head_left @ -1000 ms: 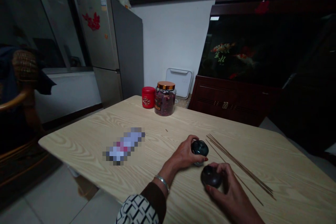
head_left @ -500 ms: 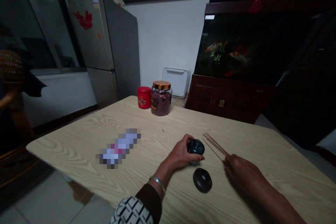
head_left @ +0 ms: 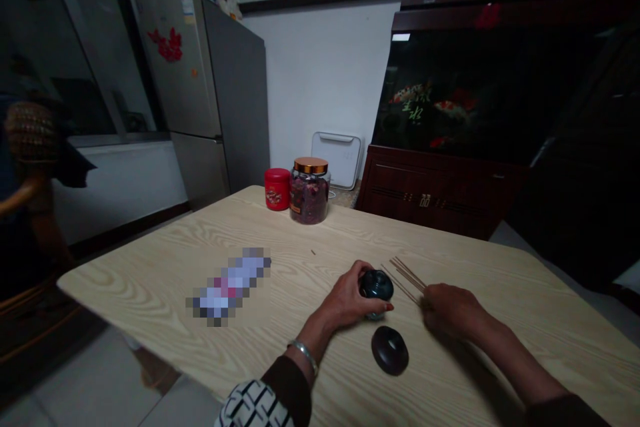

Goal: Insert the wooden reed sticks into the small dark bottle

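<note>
My left hand curls its fingers and thumb around a small, glossy dark pot standing on the wooden table. To the right of it, my right hand pinches several thin brown incense sticks. Their free ends fan out and point up and left, close beside the pot; whether any touch the table I cannot tell. A dark brown round disc with a small light spot near its middle lies just in front of the pot. A tiny brown fragment rests farther back.
A blurred-out pale, flat item lies on the table's left side. At the far edge stand a red canister and a glass jar with a copper-coloured lid. Beyond are a fridge and a fish tank; a chair is at left.
My right hand has shifted slightly left and away from me, bringing the incense sticks nearer the pot. My left hand keeps its grip. The whole view has tilted a little.
</note>
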{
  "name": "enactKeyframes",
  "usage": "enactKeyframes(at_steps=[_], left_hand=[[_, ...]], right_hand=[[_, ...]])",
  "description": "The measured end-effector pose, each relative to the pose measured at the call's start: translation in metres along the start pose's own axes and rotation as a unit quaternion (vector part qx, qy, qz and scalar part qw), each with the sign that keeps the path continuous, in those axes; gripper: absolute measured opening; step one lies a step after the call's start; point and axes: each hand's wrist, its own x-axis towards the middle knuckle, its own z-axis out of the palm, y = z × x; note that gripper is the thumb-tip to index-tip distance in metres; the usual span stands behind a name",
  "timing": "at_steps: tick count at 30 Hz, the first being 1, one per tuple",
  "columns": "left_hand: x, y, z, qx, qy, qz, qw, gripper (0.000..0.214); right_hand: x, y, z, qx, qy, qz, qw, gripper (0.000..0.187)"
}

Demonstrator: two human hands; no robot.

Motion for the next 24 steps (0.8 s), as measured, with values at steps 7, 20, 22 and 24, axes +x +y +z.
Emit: enactKeyframes(at_steps=[7, 20, 22, 24], left_hand=[[0.002, 0.001, 0.001, 0.03, 0.026, 0.016, 0.999, 0.069], [0.005, 0.002, 0.003, 0.012, 0.016, 0.007, 1.0, 0.067], [0.006, 0.002, 0.003, 0.019, 0.02, 0.0, 1.0, 0.067], [0.006, 0.003, 0.004, 0.027, 0.023, -0.003, 0.999, 0.067]], right_hand=[[0.001, 0.004, -0.033, 0.578, 0.26, 0.002, 0.773, 0.015], [0.023, -0.047, -0.039, 0.637, 0.303, -0.083, 0.704, 0.024], [0.025, -0.05, -0.033, 0.634, 0.274, -0.086, 0.718, 0.024], [0.027, -0.054, -0.023, 0.627, 0.247, -0.091, 0.733, 0.023]])
